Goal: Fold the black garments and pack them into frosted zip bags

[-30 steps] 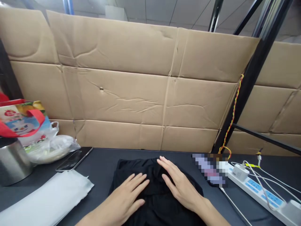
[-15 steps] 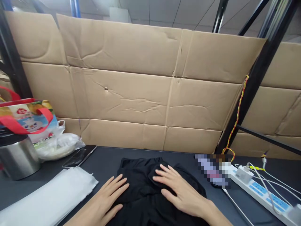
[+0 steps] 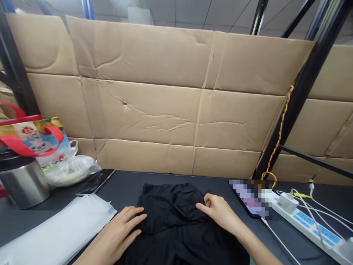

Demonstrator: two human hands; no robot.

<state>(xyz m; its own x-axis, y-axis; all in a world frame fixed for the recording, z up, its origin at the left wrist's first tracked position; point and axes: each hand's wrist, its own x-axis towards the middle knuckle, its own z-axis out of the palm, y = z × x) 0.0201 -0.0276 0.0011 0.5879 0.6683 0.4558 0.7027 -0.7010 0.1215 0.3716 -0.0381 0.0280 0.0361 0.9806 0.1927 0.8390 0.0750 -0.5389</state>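
Observation:
A black cloth garment [image 3: 176, 235] lies bunched and wrinkled on the dark table in front of me; its exact kind is not clear. My left hand [image 3: 121, 228] rests at its left edge, fingers apart, the tips touching the fabric. On the other side, my right hand [image 3: 217, 211] has its fingers curled and pinches the upper right edge of the garment between thumb and fingers. The lower part of the cloth runs out of view at the bottom.
White sheets or bags [image 3: 63, 228] lie stacked at left, near a steel mug [image 3: 27, 184], a plastic bag [image 3: 74, 171], a printed bag [image 3: 35, 138] and a phone [image 3: 95, 182]. Right are a charging phone [image 3: 248, 198] and a power strip [image 3: 306, 221]. Cardboard [image 3: 154, 110] walls the back.
My right hand has gone from lying spread on the cloth to pinching its right edge, and the fold there has been drawn inward. My left hand has shifted slightly left.

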